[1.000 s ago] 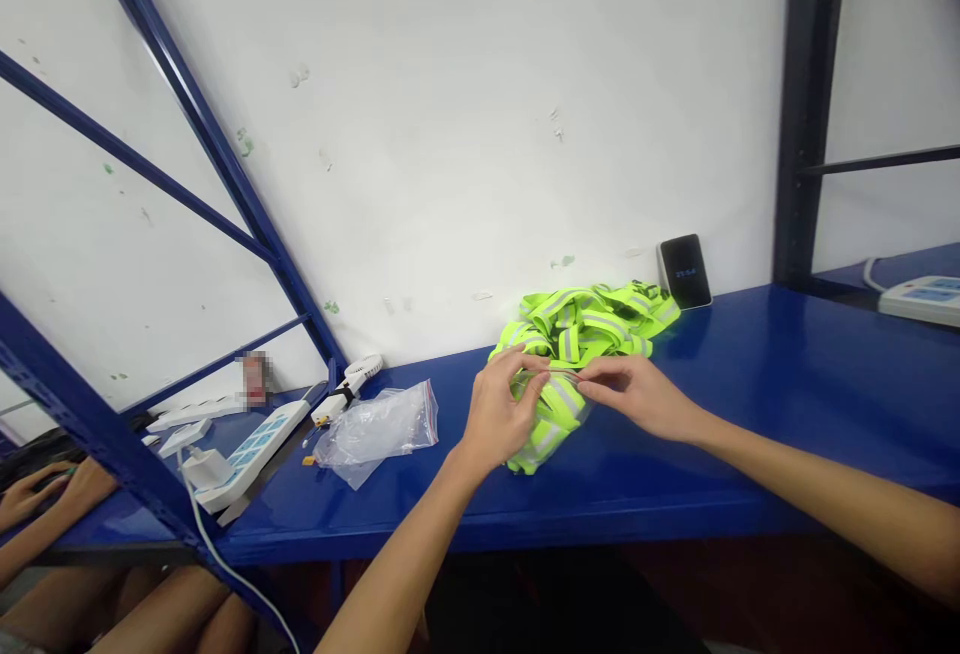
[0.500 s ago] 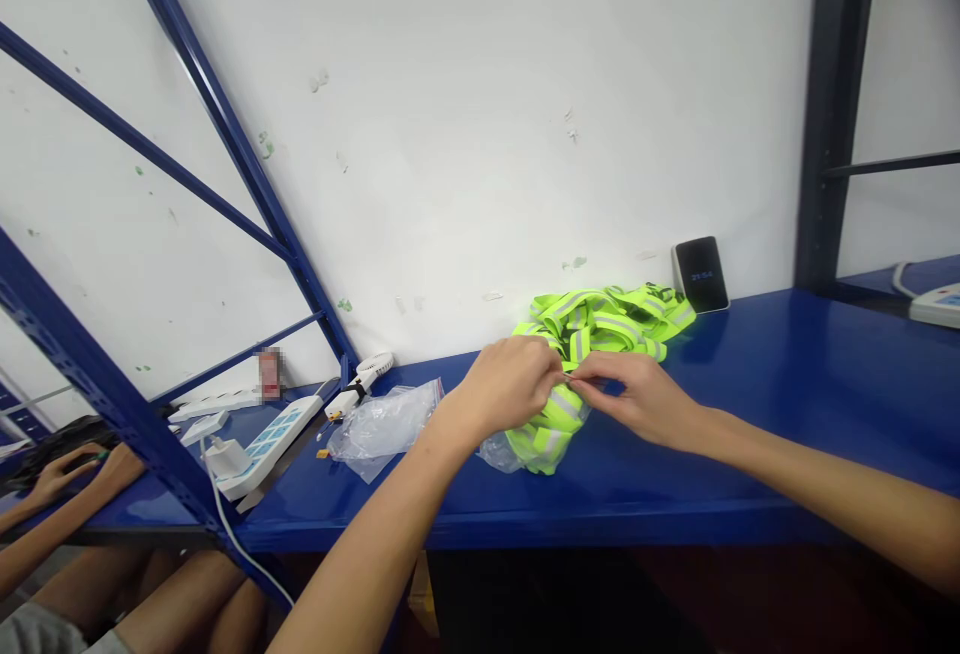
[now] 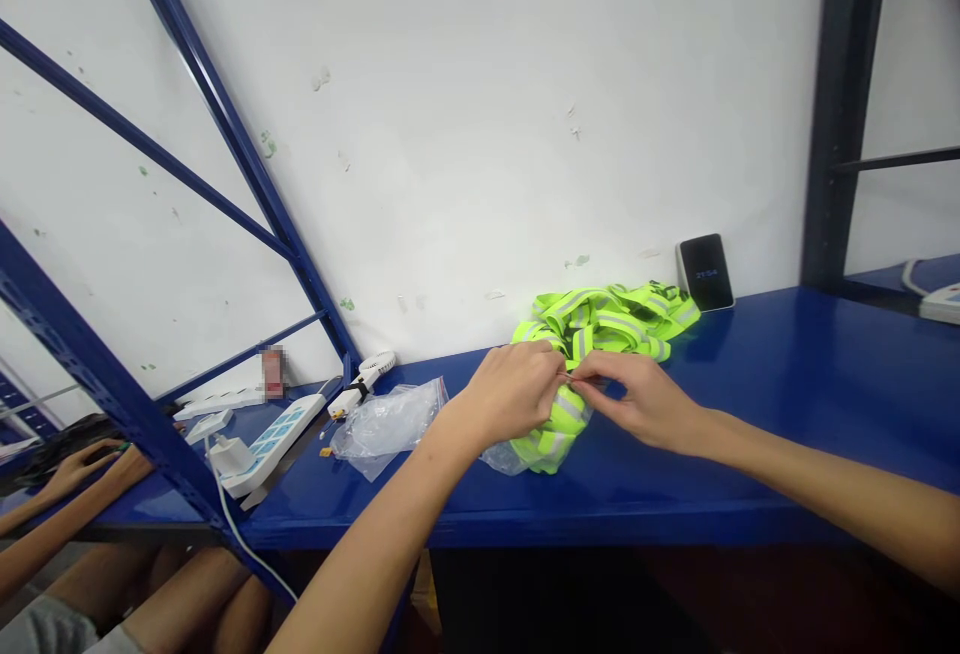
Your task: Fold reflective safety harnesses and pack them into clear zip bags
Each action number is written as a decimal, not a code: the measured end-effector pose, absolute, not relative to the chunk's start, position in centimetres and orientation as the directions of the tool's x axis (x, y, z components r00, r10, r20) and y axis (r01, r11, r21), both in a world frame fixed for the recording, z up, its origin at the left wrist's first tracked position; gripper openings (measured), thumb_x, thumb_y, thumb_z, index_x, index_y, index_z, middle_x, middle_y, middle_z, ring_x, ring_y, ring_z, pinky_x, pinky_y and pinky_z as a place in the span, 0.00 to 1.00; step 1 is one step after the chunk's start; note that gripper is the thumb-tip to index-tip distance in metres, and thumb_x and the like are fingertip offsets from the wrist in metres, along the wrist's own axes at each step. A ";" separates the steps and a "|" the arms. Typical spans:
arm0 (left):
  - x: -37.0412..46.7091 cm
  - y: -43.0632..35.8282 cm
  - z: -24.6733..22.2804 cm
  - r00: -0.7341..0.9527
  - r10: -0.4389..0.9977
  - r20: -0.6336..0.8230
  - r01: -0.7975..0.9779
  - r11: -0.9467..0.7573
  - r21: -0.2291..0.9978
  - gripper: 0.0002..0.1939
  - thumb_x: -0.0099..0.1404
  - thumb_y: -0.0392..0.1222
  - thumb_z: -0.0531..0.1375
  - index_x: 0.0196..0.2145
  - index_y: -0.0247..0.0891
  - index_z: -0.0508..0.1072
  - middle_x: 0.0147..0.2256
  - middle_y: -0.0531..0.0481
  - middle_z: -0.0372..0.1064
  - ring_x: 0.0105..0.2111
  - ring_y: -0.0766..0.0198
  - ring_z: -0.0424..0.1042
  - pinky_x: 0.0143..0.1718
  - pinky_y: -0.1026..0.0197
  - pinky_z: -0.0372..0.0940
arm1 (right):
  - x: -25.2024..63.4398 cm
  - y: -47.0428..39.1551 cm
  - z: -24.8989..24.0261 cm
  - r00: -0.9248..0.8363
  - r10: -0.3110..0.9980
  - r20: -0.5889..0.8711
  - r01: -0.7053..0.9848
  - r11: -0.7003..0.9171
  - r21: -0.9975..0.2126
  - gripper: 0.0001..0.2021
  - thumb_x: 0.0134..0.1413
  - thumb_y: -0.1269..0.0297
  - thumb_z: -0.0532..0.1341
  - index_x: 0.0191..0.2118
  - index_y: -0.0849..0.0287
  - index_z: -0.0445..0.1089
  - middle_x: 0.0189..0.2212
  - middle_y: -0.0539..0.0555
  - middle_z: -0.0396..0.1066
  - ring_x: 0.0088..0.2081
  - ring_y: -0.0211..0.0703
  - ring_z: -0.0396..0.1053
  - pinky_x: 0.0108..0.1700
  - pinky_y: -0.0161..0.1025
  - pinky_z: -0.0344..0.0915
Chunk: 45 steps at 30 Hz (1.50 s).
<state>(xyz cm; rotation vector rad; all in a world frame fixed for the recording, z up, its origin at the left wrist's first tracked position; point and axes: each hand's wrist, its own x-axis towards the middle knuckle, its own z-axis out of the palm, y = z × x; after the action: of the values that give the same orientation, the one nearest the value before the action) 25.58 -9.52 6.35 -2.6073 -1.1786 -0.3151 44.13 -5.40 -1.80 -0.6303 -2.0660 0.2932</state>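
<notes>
Bagged strap: a folded neon-yellow reflective strap (image 3: 551,431) sits inside a clear plastic bag (image 3: 501,454) on the bench (image 3: 750,414), near its front edge, just in front of both hands.
Left hand: the left hand (image 3: 517,389) has its fingers pinched together on the top edge of the bag, knuckles up.
Right hand: the right hand (image 3: 641,399) pinches the same edge from the other side; the fingertips of the two hands nearly touch.
Pile: a loose heap of more reflective straps (image 3: 611,319) lies behind the hands, against the wall.
Empty bag: a second clear zip bag (image 3: 386,419) lies flat to the left, apart from the hands.
Black device: a small dark device (image 3: 705,272) leans on the wall just right of the pile.
Left end: a white power strip (image 3: 266,444) and a small white fan (image 3: 367,379) lie by the blue frame (image 3: 247,164).
Other person: another person's hand (image 3: 75,469) rests at the far left, well apart.
</notes>
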 end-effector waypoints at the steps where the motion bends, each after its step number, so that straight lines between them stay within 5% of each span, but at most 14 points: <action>1: 25.6 -9.6 6.3 0.645 0.704 0.298 0.760 -0.633 -0.148 0.10 0.67 0.38 0.51 0.32 0.37 0.71 0.32 0.45 0.68 0.33 0.59 0.69 0.33 0.61 0.61 | 44.1 -5.4 -1.8 -0.437 0.540 0.720 0.318 0.841 -0.438 0.10 0.60 0.60 0.56 0.34 0.57 0.72 0.29 0.55 0.73 0.30 0.43 0.68 0.33 0.39 0.63; 7: 24.8 -9.5 6.1 0.648 0.694 0.314 0.753 -0.647 -0.120 0.10 0.67 0.39 0.52 0.33 0.39 0.72 0.32 0.47 0.69 0.31 0.61 0.69 0.31 0.62 0.59 | 44.3 -6.0 -1.3 -0.479 0.579 0.660 0.309 0.815 -0.490 0.11 0.60 0.58 0.56 0.36 0.55 0.73 0.31 0.54 0.74 0.32 0.44 0.70 0.35 0.39 0.65; 18: 25.5 -9.9 5.9 0.674 0.679 0.291 0.738 -0.641 -0.212 0.08 0.65 0.35 0.52 0.31 0.38 0.71 0.32 0.47 0.70 0.33 0.59 0.70 0.32 0.62 0.59 | 43.9 -6.1 -2.6 -0.476 0.442 0.760 0.328 0.891 -0.314 0.08 0.63 0.65 0.53 0.35 0.57 0.68 0.29 0.53 0.70 0.30 0.41 0.66 0.34 0.38 0.63; 25: 24.6 -10.6 6.5 0.713 0.646 0.273 0.701 -0.669 -0.247 0.07 0.66 0.40 0.54 0.34 0.39 0.71 0.34 0.48 0.70 0.33 0.61 0.71 0.31 0.63 0.59 | 43.9 -5.8 -2.8 -0.641 0.224 0.734 0.409 0.909 0.080 0.11 0.64 0.73 0.47 0.41 0.60 0.67 0.31 0.56 0.67 0.30 0.42 0.63 0.33 0.38 0.60; 31: 23.9 -12.9 8.1 0.745 0.664 0.060 0.636 -0.680 -0.364 0.13 0.71 0.46 0.50 0.34 0.37 0.67 0.26 0.51 0.70 0.25 0.62 0.70 0.24 0.64 0.55 | 44.4 -6.5 -2.3 -0.794 0.037 0.607 0.284 0.905 0.316 0.14 0.57 0.80 0.46 0.40 0.62 0.65 0.26 0.52 0.62 0.26 0.40 0.56 0.29 0.36 0.54; 36: 23.2 -15.0 5.8 0.811 0.585 0.021 0.508 -0.686 -0.521 0.13 0.73 0.45 0.46 0.34 0.37 0.63 0.24 0.52 0.70 0.21 0.64 0.70 0.20 0.65 0.52 | 44.8 -7.6 -2.2 -0.863 0.011 0.506 0.172 0.947 0.273 0.14 0.55 0.81 0.46 0.37 0.60 0.65 0.25 0.50 0.59 0.23 0.37 0.50 0.25 0.36 0.45; 41: 21.6 -15.4 2.6 0.856 0.487 0.175 0.493 -0.665 -0.561 0.11 0.73 0.39 0.45 0.33 0.38 0.62 0.22 0.55 0.67 0.18 0.67 0.68 0.17 0.65 0.48 | 43.6 -9.0 -3.0 -0.864 0.096 0.494 0.193 0.970 0.148 0.10 0.65 0.73 0.47 0.37 0.60 0.65 0.25 0.50 0.62 0.24 0.36 0.55 0.27 0.35 0.48; 45: 20.8 -15.8 1.1 0.879 0.361 0.311 0.476 -0.674 -0.564 0.12 0.71 0.34 0.45 0.29 0.38 0.61 0.19 0.55 0.63 0.17 0.69 0.63 0.16 0.64 0.48 | 42.7 -9.7 -3.2 -0.853 0.046 0.519 0.120 0.987 0.110 0.12 0.65 0.73 0.45 0.37 0.61 0.65 0.25 0.51 0.65 0.25 0.37 0.57 0.28 0.36 0.49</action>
<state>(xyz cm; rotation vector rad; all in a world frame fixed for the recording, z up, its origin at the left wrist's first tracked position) 20.82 -15.78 1.14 -2.3803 -0.6003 -0.2272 42.70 -9.74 -3.19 -0.1171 -2.5910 -0.1874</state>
